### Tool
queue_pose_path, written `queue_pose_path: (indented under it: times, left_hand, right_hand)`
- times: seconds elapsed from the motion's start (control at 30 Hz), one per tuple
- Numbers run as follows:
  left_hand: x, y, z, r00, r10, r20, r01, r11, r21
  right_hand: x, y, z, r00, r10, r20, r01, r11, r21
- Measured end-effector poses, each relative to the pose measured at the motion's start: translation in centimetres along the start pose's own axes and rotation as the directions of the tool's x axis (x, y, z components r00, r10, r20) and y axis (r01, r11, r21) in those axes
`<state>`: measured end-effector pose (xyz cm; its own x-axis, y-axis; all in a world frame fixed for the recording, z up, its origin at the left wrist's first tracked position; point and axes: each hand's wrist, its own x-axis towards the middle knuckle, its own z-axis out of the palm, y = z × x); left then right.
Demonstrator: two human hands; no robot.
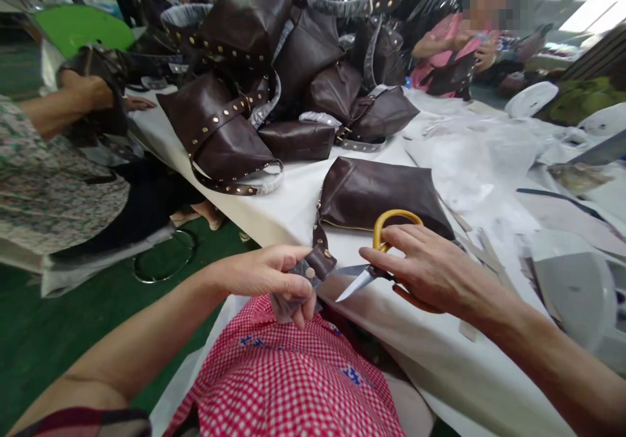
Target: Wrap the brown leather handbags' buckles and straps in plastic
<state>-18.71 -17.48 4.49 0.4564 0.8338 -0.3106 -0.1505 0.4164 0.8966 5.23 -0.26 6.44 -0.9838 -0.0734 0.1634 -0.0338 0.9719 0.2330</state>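
Observation:
A dark brown leather bag (pixel 381 195) lies flat on the white table (pixel 293 209) in front of me. Its strap tab (pixel 319 261) hangs over the near edge. My left hand (pixel 274 277) pinches that tab, fingers closed around it. My right hand (pixel 425 264) grips yellow-handled scissors (pixel 386 241), whose blades (pixel 357 282) are parted and point left at the tab, just short of it.
A heap of brown studded bags (pixel 274 65) fills the far table. A person in a patterned top sits at left, one hand (pixel 92 91) on a bag. Another person in pink (pixel 454 45) works at the far side. White paper and plastic scraps (pixel 489 150) cover the right.

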Motion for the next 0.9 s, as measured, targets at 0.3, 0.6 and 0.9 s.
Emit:
queue_pose_path:
  times: [0.3, 0.6, 0.9]
  left_hand:
    - [1.4, 0.6, -0.2, 0.999, 0.030, 0.021, -0.030, 1.000, 0.001]
    - [2.8, 0.9, 0.4, 0.997, -0.045, 0.062, 0.043, 0.999, 0.030]
    - [4.1, 1.1, 0.4, 0.978, -0.087, 0.191, 0.086, 0.996, 0.012]
  right_hand:
    - [-1.9, 0.1, -1.8, 0.999, 0.030, 0.020, -0.031, 1.000, 0.004]
    - [-1.8, 0.2, -2.2, 0.998, -0.010, 0.063, 0.014, 0.998, -0.054]
    - [-0.8, 0.8, -1.9, 0.982, -0.175, 0.076, 0.179, 0.983, -0.047]
